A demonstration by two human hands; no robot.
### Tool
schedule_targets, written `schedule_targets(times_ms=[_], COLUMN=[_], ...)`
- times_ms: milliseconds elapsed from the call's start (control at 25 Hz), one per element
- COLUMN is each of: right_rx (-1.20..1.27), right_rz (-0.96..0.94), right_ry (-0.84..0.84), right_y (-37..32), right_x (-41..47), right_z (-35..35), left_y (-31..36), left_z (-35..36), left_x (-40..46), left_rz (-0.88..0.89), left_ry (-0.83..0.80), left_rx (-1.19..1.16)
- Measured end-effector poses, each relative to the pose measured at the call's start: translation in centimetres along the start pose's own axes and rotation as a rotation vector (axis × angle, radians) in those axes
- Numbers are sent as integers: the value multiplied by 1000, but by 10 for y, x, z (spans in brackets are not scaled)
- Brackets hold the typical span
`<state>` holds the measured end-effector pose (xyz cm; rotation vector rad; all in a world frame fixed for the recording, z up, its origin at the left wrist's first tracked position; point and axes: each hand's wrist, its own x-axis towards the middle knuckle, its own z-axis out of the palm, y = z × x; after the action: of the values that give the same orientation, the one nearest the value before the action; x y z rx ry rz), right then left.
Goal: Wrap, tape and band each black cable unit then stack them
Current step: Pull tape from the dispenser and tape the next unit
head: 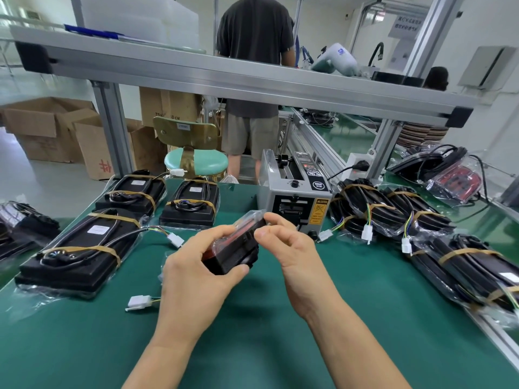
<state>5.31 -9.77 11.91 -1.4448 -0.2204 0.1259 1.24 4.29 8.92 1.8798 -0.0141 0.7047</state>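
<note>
The left hand (193,265) has its grip curled around a black cable unit (234,249) above the green bench (252,332). The unit's long side points away toward the tape machine (295,197). The right hand (289,248) seems to pinch its clear wrap.

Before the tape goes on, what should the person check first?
1. Left hand grips the black unit firmly: ok.
2. Right hand pinches the clear plastic wrap at the top end: ok.
3. Wrap folded flat all round the unit: cannot tell, the hands hide most of it.
4. Tape machine within easy reach, just behind the hands: ok.
5. A strip of tape ready at the machine's slot: cannot tell.
6. Bare patch of green mat in front for setting the unit down: ok.
</note>
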Motion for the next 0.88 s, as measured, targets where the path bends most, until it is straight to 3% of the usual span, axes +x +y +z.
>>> schedule_targets(times_ms=[400,880], right_rx=[-165,-104], right_rz=[-16,-3], right_ry=[-27,-5], right_y=[0,2], right_x=[5,7], right_z=[1,3], left_y=[-1,0], left_z=[-2,-1], left_x=[-2,-1], left_rz=[-12,-22], left_ry=[11,16], left_rx=[-28,-30])
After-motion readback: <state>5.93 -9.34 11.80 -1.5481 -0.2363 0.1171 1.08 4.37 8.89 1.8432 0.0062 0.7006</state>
